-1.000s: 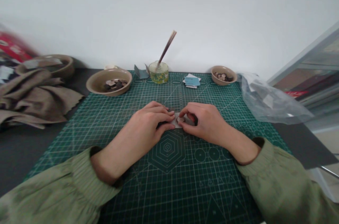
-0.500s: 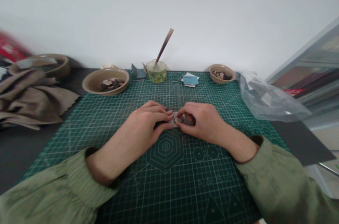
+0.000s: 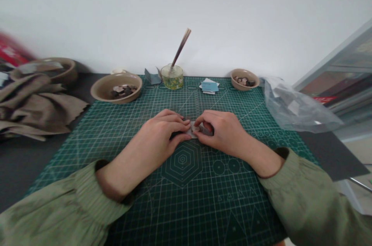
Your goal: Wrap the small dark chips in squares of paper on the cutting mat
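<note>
In the middle of the green cutting mat (image 3: 180,207), a small flat grey strip (image 3: 193,136) lies between my two hands. My left hand (image 3: 162,131) holds its left end down, thumb on the near side and fingers on the far side. Between thumb and index finger, my right hand (image 3: 222,129) pinches a small pale, roundish piece (image 3: 195,128) at the strip's surface. Its exact kind is too small to tell. Fingers cover much of the strip, and the space under my right palm is shadowed.
Tan bowls of small pale and dark pieces stand at back left (image 3: 116,89) and back right (image 3: 244,79). Between them are a glass jar (image 3: 172,77) holding thin sticks (image 3: 181,46) and blue-and-white cards (image 3: 209,86). Brown cloth (image 3: 40,102) lies left, a clear plastic bag (image 3: 299,106) right.
The view has shifted very slightly. Both hands keep almost the same pose at the strip, and the right fingertips still pinch the small piece.
</note>
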Demonstrator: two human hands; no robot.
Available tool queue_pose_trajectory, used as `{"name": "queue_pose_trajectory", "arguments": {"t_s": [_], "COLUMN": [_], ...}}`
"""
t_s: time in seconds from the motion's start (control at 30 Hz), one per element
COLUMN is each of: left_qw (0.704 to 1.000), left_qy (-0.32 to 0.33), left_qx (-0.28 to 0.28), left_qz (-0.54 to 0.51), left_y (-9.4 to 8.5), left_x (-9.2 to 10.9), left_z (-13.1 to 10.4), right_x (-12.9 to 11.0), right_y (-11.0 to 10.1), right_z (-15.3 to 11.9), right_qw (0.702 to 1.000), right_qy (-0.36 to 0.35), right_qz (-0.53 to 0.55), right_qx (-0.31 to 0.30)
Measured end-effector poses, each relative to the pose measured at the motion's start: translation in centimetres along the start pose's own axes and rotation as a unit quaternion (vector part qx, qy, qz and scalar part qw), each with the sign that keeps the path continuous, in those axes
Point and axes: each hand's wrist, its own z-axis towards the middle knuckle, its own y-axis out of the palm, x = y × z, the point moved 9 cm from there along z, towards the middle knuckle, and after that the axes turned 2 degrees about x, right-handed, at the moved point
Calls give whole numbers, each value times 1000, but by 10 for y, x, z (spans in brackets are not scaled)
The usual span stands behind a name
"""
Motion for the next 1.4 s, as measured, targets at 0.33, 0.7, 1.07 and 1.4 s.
{"name": "queue_pose_trajectory", "arguments": {"t_s": [0.33, 0.7, 1.07, 1.4], "left_qw": [1000, 1000, 1000, 1000], "left_qy": [-9, -8, -21, -21], "left_qx": [-7, -8, -16, -12], "left_qz": [5, 14, 8, 11], "left_y": [-1, -1, -1, -1], "left_x": [6, 7, 7, 7], "left_z": [0, -1, -1, -1], "right_x": [1, 2, 3, 1], "right_y": [1, 2, 2, -1], "right_z": [-2, 0, -1, -2], "right_qw": [1000, 1000, 1000, 1000], "right_qy": [-19, 1, -1, -8], "right_qz": [-6, 7, 3, -7], "right_qx": [-6, -18, -30, -23]}}
